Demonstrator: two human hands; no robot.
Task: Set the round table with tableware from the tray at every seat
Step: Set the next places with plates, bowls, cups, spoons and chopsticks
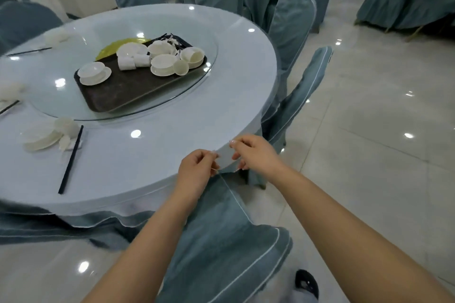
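White crockery on dark rectangular tray (118,92) lies far-left of both hands. Left hand (197,167) nearer; right hand (253,152) likewise pinching pale tablecloth edge (225,158).

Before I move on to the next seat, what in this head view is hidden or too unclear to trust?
- What the left hand and right hand pinch at the table edge: pale, blends with the cloth.
- Pieces on the tray: white, overexposed, stacked; count unclear.
- Place settings at far left: cut off by the frame edge.
- Yellow item: partly hidden behind the tray.
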